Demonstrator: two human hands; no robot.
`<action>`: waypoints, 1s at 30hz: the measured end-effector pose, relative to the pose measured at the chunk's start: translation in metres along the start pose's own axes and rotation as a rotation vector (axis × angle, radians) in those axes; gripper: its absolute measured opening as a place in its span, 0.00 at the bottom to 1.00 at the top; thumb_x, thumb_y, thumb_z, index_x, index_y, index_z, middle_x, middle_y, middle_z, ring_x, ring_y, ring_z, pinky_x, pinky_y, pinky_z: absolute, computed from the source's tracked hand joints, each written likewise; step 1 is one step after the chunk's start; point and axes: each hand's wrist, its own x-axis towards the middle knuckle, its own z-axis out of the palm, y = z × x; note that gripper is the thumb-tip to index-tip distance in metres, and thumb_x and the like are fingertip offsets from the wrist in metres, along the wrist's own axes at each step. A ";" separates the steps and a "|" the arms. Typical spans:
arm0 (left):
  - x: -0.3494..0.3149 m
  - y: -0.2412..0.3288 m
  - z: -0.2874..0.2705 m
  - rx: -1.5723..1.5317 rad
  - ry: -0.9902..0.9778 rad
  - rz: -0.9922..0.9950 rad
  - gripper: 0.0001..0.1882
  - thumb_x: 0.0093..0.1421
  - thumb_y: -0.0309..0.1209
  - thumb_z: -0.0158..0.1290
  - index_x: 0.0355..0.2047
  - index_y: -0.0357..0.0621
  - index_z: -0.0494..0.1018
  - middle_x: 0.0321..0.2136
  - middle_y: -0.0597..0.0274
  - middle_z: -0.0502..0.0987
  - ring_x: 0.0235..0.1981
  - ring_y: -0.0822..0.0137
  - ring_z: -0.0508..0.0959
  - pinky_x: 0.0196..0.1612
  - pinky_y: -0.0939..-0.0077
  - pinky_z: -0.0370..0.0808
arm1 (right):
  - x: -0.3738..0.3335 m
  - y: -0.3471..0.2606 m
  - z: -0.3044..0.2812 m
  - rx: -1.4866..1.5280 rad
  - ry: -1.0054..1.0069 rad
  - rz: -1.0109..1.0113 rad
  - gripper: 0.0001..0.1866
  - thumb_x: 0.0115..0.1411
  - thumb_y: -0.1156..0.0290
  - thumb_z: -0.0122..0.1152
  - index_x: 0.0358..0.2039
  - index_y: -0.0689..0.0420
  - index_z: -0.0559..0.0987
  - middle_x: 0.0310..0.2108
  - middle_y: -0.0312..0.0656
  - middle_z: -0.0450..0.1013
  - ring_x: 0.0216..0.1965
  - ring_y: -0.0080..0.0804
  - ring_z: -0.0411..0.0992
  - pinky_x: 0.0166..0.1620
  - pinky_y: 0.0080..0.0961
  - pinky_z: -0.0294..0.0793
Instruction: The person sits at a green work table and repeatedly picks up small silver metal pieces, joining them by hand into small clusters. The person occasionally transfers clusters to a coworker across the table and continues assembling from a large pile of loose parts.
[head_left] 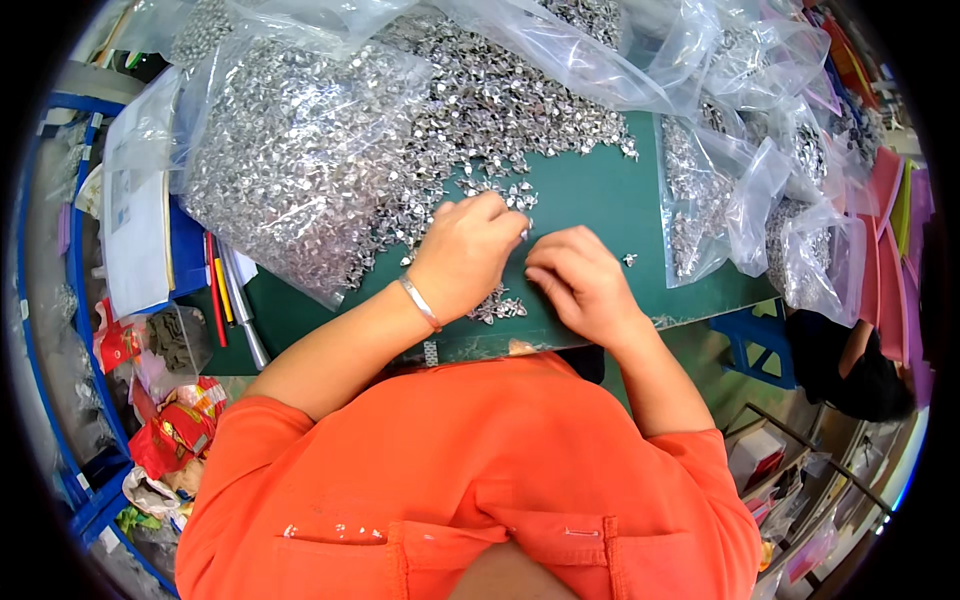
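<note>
Over the green tabletop (590, 185), my left hand (465, 250) is closed with its fingers drawn together. A silvery glint shows at its fingertips, too small to name. Facing it, my right hand (585, 285) is curled, thumb against the fingers; what it holds, if anything, is hidden. Small silver metal pieces (480, 125) spread in a large heap beyond my left hand. A smaller cluster of metal pieces (498, 305) lies between my hands near the table's front edge. One loose metal piece (629, 260) sits to the right of my right hand.
A big clear bag of metal pieces (290, 160) leans at the left, with filled clear bags (700, 190) at the right. Pens (215, 290), a metal tapered rod (245, 310) and papers (135, 220) lie at far left. A blue stool (755, 340) stands beyond the right edge.
</note>
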 end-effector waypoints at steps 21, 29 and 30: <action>-0.019 -0.001 -0.005 0.052 -0.008 0.036 0.07 0.52 0.24 0.63 0.30 0.47 0.77 0.33 0.66 0.76 0.35 0.61 0.76 0.40 0.66 0.67 | 0.014 0.006 -0.001 -0.202 0.017 0.109 0.09 0.52 0.79 0.66 0.35 0.57 0.81 0.34 0.40 0.72 0.39 0.42 0.71 0.43 0.36 0.70; -0.035 -0.005 -0.020 0.058 0.003 0.137 0.07 0.51 0.23 0.62 0.32 0.47 0.77 0.34 0.68 0.78 0.36 0.62 0.76 0.41 0.67 0.68 | -0.012 0.000 -0.014 -0.078 0.110 0.166 0.09 0.55 0.84 0.65 0.37 0.60 0.80 0.38 0.43 0.77 0.40 0.45 0.76 0.42 0.35 0.76; -0.036 -0.007 -0.021 0.059 0.019 0.106 0.08 0.51 0.24 0.62 0.32 0.47 0.77 0.33 0.68 0.78 0.36 0.62 0.77 0.41 0.67 0.68 | -0.014 0.000 -0.015 -0.088 0.141 0.206 0.09 0.55 0.84 0.64 0.37 0.61 0.79 0.38 0.44 0.77 0.40 0.46 0.76 0.42 0.35 0.77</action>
